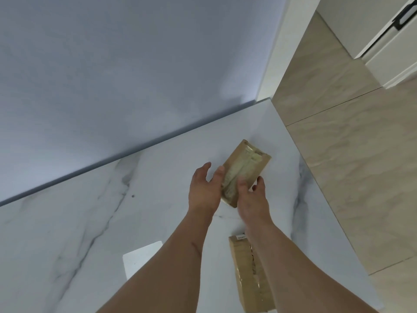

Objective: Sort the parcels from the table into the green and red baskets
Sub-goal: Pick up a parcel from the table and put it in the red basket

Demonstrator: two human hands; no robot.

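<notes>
A small brown cardboard parcel [247, 170] with clear tape along its top sits near the far right corner of the white marble table [90, 222]. My left hand [204, 188] touches its left side with loosely spread fingers. My right hand [251, 197] grips its near right end, thumb on top and fingers round the edge. A second, longer brown parcel [246, 274] lies on the table nearer to me, partly under my right forearm. No basket is in view.
A white flat parcel or envelope [142, 256] lies under my left forearm. The table's right edge drops to a beige tiled floor [349, 166]. A pale wall [112, 75] stands behind the table, and white cabinets [392, 41] are at the far right.
</notes>
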